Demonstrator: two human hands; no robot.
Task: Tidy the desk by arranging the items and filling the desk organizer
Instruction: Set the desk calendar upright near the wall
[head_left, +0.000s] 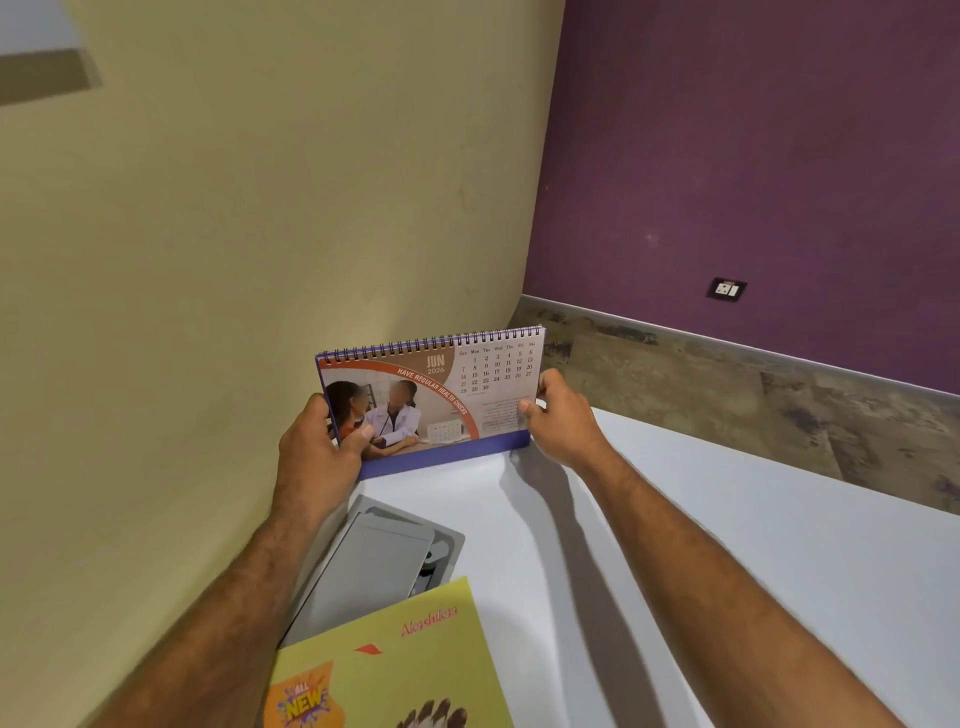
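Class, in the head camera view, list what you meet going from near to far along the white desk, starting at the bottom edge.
Yellow-green printed booklet → flat grey rectangular tray → purple spiral-bound desk calendar, gripped at its sides by the left hand and right hand → cream wall.

Both forearms reach toward 12 o'clock; the left hand (319, 449) and right hand (563, 415) are closed in pinches, thumbs facing the camera.
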